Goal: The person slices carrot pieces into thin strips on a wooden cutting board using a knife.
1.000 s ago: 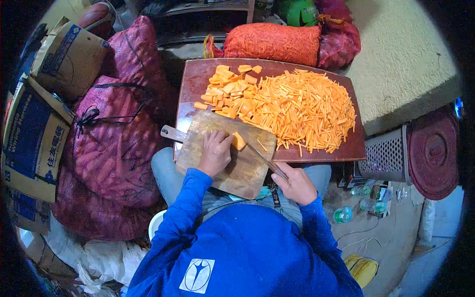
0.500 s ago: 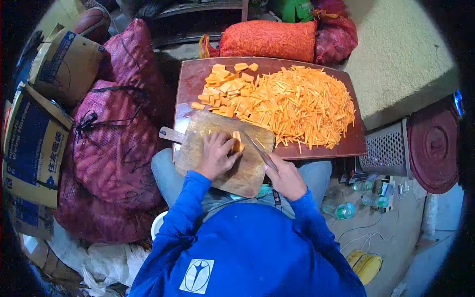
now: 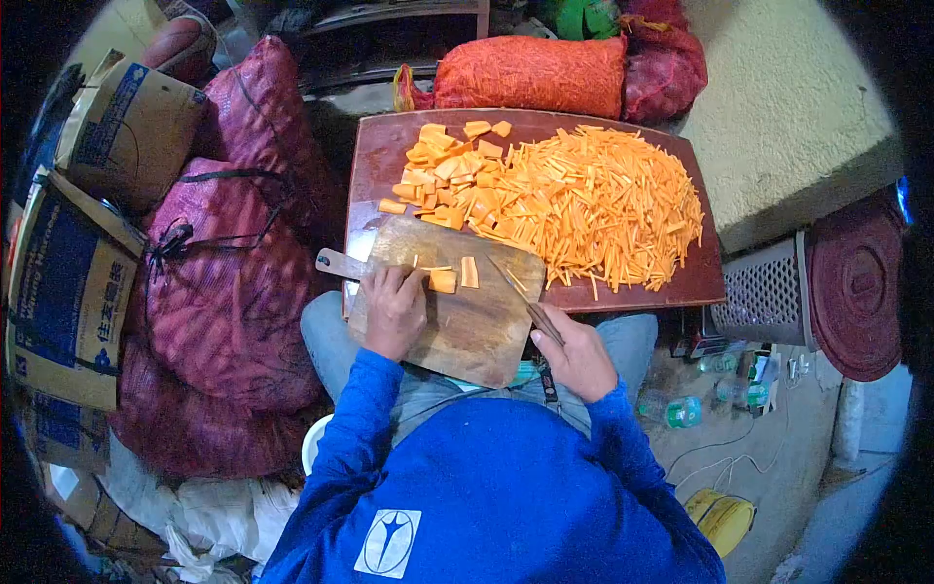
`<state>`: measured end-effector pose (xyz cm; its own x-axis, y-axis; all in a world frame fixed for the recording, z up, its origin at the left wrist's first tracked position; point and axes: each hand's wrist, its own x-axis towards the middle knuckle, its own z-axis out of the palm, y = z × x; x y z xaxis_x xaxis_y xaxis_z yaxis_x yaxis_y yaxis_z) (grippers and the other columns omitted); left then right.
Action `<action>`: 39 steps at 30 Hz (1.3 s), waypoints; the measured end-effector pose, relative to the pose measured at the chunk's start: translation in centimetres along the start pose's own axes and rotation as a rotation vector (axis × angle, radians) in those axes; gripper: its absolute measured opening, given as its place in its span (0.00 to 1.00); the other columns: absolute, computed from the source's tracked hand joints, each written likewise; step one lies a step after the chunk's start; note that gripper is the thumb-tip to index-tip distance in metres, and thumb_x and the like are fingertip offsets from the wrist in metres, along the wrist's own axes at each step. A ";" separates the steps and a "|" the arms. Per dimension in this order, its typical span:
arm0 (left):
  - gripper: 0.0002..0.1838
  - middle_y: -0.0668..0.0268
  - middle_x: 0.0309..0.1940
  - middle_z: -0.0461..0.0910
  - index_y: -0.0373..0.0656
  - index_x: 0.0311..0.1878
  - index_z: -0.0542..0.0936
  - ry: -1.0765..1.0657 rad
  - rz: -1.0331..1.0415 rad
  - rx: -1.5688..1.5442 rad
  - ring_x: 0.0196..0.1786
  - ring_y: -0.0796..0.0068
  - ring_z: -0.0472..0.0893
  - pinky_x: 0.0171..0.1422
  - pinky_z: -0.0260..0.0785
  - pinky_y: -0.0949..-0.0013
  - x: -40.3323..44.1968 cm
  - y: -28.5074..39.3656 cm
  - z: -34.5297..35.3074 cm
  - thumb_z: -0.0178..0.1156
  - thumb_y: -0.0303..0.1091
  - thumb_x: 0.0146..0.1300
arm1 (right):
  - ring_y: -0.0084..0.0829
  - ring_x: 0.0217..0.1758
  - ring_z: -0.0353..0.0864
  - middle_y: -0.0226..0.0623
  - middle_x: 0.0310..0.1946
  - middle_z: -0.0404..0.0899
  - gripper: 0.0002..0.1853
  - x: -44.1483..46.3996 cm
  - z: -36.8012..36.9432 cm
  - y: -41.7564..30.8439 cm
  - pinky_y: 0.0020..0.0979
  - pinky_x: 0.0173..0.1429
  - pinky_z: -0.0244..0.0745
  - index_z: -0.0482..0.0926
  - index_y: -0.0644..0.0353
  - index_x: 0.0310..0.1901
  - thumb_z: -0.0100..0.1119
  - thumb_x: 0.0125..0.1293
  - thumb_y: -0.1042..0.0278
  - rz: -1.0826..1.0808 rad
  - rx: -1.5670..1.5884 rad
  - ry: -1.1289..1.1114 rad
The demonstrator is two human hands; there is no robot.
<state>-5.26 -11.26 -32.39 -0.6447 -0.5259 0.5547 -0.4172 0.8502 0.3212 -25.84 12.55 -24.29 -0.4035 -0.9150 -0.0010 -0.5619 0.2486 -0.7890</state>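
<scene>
My left hand (image 3: 394, 310) rests on the left part of a worn wooden cutting board (image 3: 462, 341), its fingers curled down and close together. The fingertips hide whatever is under them. Just right of its thumb lies an orange vegetable piece (image 3: 443, 281), with a flat slice (image 3: 469, 272) a little apart and thin strips around them. In my right hand (image 3: 576, 355) is a knife (image 3: 533, 307), its blade pointing up and left over the board's right side. Beyond the board are a heap of orange chunks (image 3: 448, 175) and a larger heap of cut strips (image 3: 608, 209).
The board overlaps a reddish-brown tabletop (image 3: 700, 277), with a metal handle (image 3: 341, 264) jutting out at left. Filled mesh sacks (image 3: 229, 292) and cardboard boxes (image 3: 73, 292) crowd the left. An orange sack (image 3: 530, 78) lies behind; a basket (image 3: 764, 304) and bottles (image 3: 681, 412) are at right.
My left hand has slid left along the board, off the orange pieces, which now show more fully. My right hand with the knife has shifted slightly right and down.
</scene>
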 end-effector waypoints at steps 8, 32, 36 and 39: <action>0.23 0.61 0.52 0.81 0.47 0.56 0.85 -0.184 0.022 -0.046 0.58 0.56 0.77 0.62 0.63 0.47 1.0 3.0 1.9 0.76 0.42 0.59 | 0.62 0.49 0.87 0.59 0.43 0.87 0.20 -1.5 0.2 -0.8 0.55 0.50 0.82 0.77 0.58 0.66 0.62 0.76 0.65 0.038 0.005 -0.034; 0.24 0.58 0.56 0.79 0.45 0.54 0.85 -0.242 0.096 -0.005 0.61 0.52 0.76 0.65 0.62 0.43 1.7 4.1 2.8 0.75 0.35 0.52 | 0.65 0.48 0.86 0.60 0.44 0.87 0.19 0.3 0.8 -0.7 0.61 0.49 0.80 0.75 0.56 0.66 0.57 0.79 0.59 0.045 -0.078 -0.169; 0.27 0.58 0.58 0.78 0.45 0.56 0.85 -0.234 0.092 -0.003 0.64 0.52 0.75 0.66 0.62 0.43 1.2 4.1 3.1 0.75 0.35 0.48 | 0.66 0.46 0.86 0.61 0.43 0.87 0.23 0.5 1.0 -1.0 0.63 0.48 0.80 0.70 0.57 0.69 0.58 0.79 0.59 -0.007 -0.157 -0.183; 0.26 0.57 0.57 0.79 0.46 0.56 0.86 -0.232 0.083 -0.022 0.63 0.51 0.76 0.67 0.62 0.42 0.9 4.1 3.2 0.75 0.35 0.50 | 0.65 0.46 0.87 0.61 0.43 0.87 0.23 2.3 2.5 -0.6 0.63 0.47 0.80 0.69 0.58 0.69 0.58 0.79 0.59 -0.024 -0.220 -0.188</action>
<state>-9.60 -8.36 -33.05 -0.8071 -0.4440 0.3891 -0.3447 0.8895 0.3000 -24.62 9.52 -25.41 -0.2592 -0.9591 -0.1139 -0.7210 0.2706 -0.6379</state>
